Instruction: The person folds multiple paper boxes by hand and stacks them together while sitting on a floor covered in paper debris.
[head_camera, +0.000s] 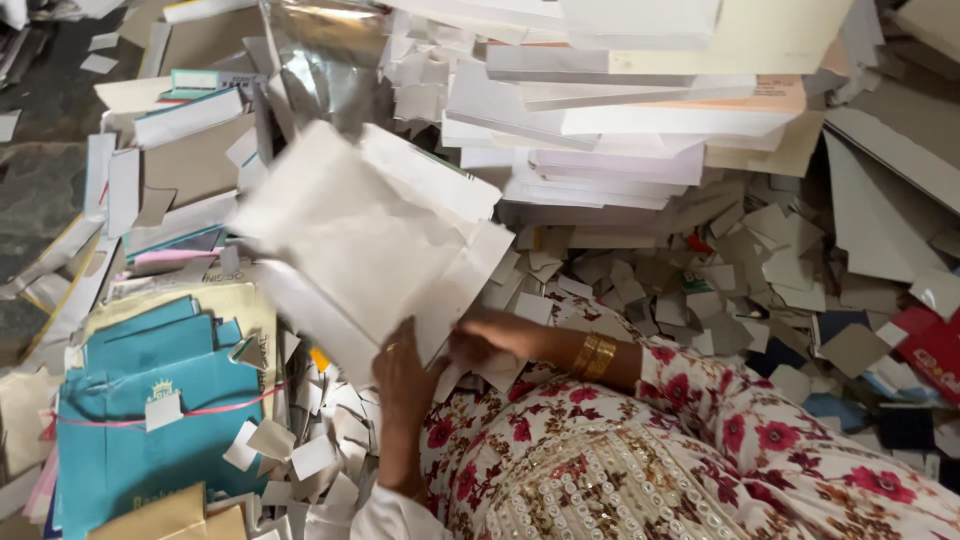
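Observation:
My left hand (403, 380) grips the lower edge of a bundle of white paper sheets (350, 225), which is tilted up and blurred. My right hand (495, 338), with gold bangles on its wrist, pinches the same bundle at its lower right corner. The sheets hang above my lap, which is covered by floral cloth (640, 440). Part of both hands is hidden behind the paper.
A tall stack of white and cream card sheets (620, 110) rises behind. Blue paper bags tied with a pink string (150, 400) lie at the left. Loose paper scraps (720, 270) cover the floor to the right; crumpled silver foil (320, 60) sits at the top.

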